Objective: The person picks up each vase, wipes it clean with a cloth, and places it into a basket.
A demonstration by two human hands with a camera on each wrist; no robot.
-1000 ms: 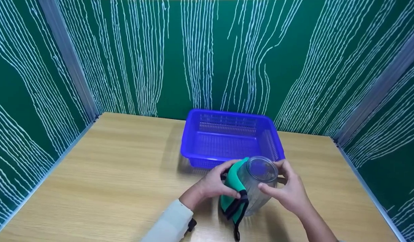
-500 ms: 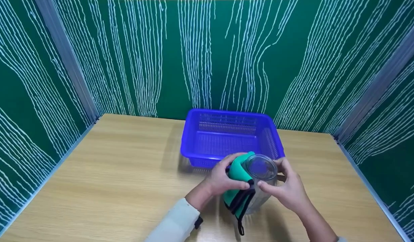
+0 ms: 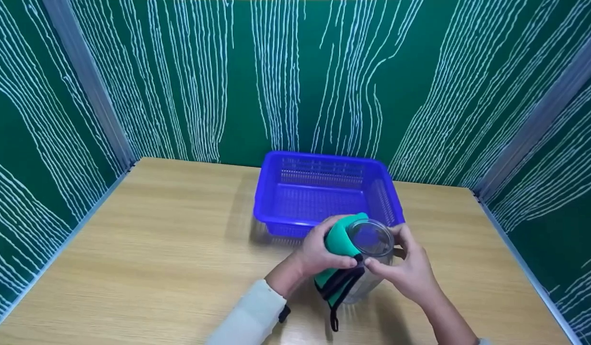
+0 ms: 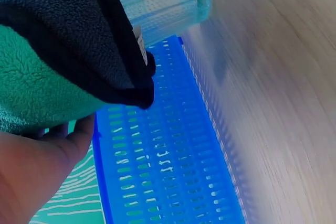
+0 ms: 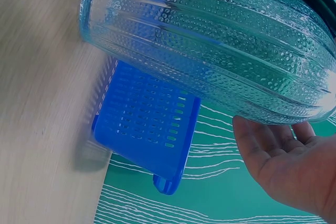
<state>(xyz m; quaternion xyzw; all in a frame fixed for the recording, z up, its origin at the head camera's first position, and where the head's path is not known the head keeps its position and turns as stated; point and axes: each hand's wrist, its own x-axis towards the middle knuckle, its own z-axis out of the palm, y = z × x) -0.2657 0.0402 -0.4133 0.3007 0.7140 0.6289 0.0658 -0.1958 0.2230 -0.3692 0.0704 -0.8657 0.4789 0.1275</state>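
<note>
Above the table, in the head view, a clear glass jar [image 3: 365, 287] leans slightly, its round rimmed end facing up. Raised ribs and a dimpled texture cover the jar [image 5: 210, 45] in the right wrist view. My right hand [image 3: 412, 270] grips its right side near the top, thumb in front and fingers behind. A green cloth [image 3: 340, 239] with black edging and a dark grey reverse is held in my left hand [image 3: 319, 251], against the jar's left side. One corner with a black loop hangs down. The left fingers are partly hidden behind the cloth.
A blue-purple perforated plastic basket [image 3: 324, 155] stands on the wooden table [image 3: 170, 239] just beyond the hands. Behind it rises a green wall [image 3: 247, 96] with white wavy lines, and similar panels close both sides.
My left hand has moved slightly up and right, bringing the cloth farther round the jar's upper side. The right hand keeps its grip on the jar, almost unmoved.
</note>
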